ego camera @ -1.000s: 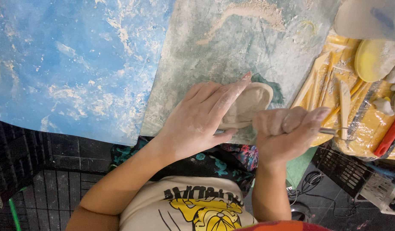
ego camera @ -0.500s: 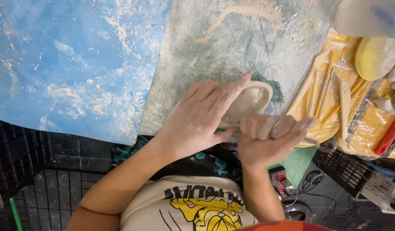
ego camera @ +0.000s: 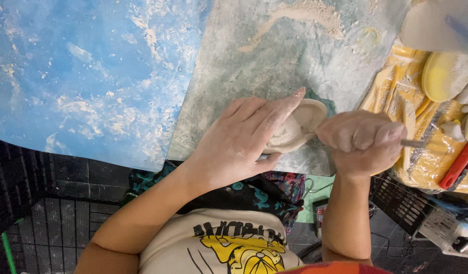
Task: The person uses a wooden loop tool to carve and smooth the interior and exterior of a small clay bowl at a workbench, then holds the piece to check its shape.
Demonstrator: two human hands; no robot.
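Two hands on the clay piece (ego camera: 300, 127): my left hand (ego camera: 244, 144) steadies it, right hand (ego camera: 363, 142) clenched around a thin tool (ego camera: 414, 144), trimming; next stroke needs light pressure.

A crinkled yellow plastic wrapper (ego camera: 396, 91) is lying at the right edge of the work surface, spreading under the tools there. No labels, signs or screens are showing anywhere else in the head view.
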